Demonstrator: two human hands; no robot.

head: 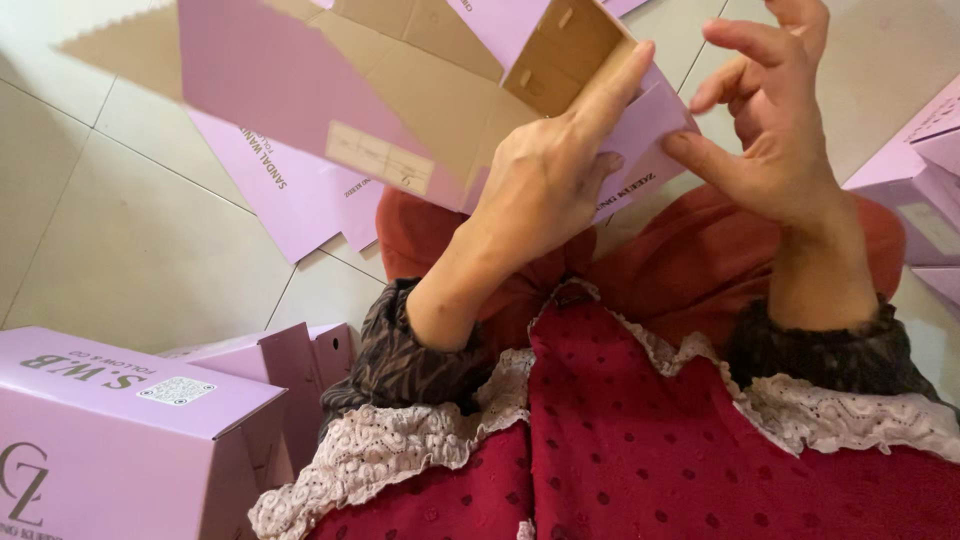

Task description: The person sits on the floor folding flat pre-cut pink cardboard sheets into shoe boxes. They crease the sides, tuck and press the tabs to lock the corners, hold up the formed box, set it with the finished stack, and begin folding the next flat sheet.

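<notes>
Gripping the half-folded lilac cardboard box blank (pixel 400 110) above the lap, the left hand (pixel 545 180) pinches an end flap while the right hand (pixel 770 120), fingers spread, touches its corner; uneven pressure could crease the flap.

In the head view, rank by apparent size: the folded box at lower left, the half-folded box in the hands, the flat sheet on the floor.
1. Half-folded box
2. Folded box, cropped and nearer, so unsure
3. Flat sheet, mostly covered

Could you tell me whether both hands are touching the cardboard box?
Yes, the left hand and right hand both touch the partly folded lilac cardboard box.
</notes>
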